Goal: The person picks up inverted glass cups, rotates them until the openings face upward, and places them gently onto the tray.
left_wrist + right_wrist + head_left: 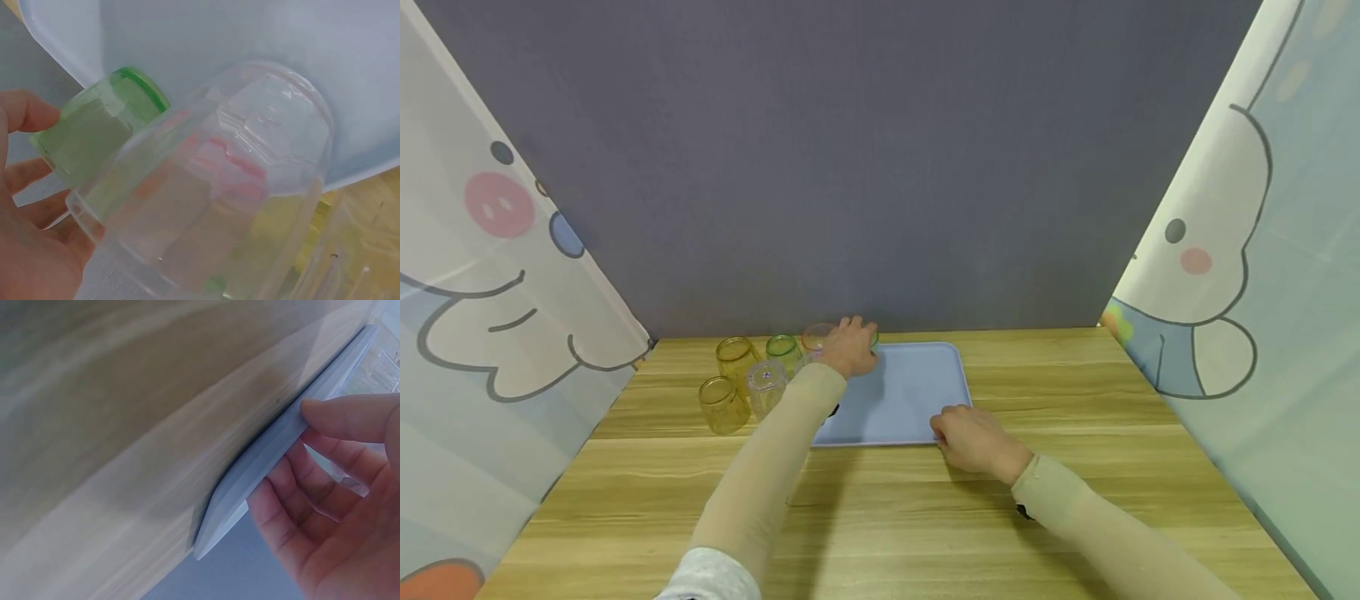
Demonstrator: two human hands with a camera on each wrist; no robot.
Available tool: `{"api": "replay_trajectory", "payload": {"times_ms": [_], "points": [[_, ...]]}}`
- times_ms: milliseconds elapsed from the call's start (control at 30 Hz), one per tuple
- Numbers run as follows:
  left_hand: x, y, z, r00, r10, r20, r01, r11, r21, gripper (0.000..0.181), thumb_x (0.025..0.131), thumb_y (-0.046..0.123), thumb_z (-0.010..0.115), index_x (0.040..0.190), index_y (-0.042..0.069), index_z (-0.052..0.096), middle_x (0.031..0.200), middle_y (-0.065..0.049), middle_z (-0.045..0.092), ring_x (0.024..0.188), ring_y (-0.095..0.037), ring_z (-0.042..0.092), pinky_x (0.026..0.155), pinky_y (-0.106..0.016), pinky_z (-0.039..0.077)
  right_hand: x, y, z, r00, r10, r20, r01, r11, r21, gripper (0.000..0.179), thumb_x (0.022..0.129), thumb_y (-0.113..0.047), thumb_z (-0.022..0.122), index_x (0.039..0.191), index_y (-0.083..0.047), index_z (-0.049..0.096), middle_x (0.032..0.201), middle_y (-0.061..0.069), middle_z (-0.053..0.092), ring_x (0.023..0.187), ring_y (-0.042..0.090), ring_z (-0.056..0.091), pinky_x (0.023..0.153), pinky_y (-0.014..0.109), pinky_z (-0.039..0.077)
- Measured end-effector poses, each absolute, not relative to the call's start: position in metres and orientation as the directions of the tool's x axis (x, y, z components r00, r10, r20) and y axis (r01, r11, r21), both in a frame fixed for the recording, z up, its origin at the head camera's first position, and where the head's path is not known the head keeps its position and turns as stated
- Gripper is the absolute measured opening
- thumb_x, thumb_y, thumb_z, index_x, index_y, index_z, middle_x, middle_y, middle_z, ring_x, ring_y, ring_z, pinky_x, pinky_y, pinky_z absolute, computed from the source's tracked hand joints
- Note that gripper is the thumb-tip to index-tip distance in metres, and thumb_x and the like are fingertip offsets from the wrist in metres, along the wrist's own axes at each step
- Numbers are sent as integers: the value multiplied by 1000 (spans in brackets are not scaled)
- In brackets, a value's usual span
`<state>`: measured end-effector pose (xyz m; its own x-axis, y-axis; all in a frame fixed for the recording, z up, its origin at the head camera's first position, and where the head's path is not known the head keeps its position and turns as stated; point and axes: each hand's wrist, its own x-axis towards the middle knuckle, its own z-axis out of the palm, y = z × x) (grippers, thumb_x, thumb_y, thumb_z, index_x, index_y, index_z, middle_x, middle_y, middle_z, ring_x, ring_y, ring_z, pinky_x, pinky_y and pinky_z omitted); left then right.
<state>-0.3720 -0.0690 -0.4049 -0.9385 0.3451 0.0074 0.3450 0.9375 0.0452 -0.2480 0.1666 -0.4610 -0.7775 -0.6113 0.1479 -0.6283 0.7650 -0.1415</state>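
Note:
My left hand [850, 347] reaches to the far left part of a pale blue tray [917, 392]. In the left wrist view it grips a green glass [94, 128] between thumb and fingers, just above or on the tray; contact cannot be told. Close by, a clear glass [275, 106] fills the middle of that view. At the tray's near right corner, my right hand [973, 439] holds the rim, thumb on the outer side [347, 419] and fingers curled over the edge.
Left of the tray stand several glasses: a yellow one [725, 408], another yellow one [736, 360], a clear one [766, 390] and a green one [783, 350]. A pinkish clear glass [817, 335] is partly behind my left hand. A dark grey panel [880, 167] rises behind the wooden table [1045, 383].

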Motion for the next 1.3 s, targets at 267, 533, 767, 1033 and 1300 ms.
{"api": "replay_trajectory", "payload": {"times_ms": [267,533,767,1033,1300], "points": [[-367,-66,-405,-934,355,32,355,935,-4,56,98,25,62,149,10,48,146,-18,48,137,-36,41,112,-52,37,-249,167,-463,-774,-613,157,-632,764,-135,20,84,-4,75,74,-14,61,71,-3,58,65,15,57,53,30,46],[-357,-63,-403,-907,412,94,412,911,-20,53,95,19,62,146,10,51,143,-17,51,135,-36,44,110,-50,39,-248,168,-463,-771,-617,159,-636,759,-138,21,84,-4,75,73,-15,60,71,-3,58,64,14,56,53,29,45],[-343,-65,-400,-851,509,130,498,860,-113,36,96,18,60,131,10,60,126,-12,59,123,-33,54,105,-49,44,-249,167,-461,-772,-615,159,-635,758,-147,22,85,-4,74,73,-16,60,71,-5,57,64,13,56,53,28,45],[-327,-70,-399,-784,595,180,565,803,-191,29,98,18,59,125,8,63,122,-13,61,119,-33,57,106,-47,45,-248,167,-460,-771,-615,167,-636,756,-153,26,85,-2,73,71,-16,57,69,-6,54,61,10,52,51,28,43],[-313,-80,-396,-759,620,200,588,784,-197,27,95,17,61,121,9,64,117,-10,62,105,-28,59,97,-43,50,-248,168,-461,-776,-609,163,-629,762,-153,25,85,-1,73,71,-16,58,69,-5,56,62,10,53,51,27,43]]}}
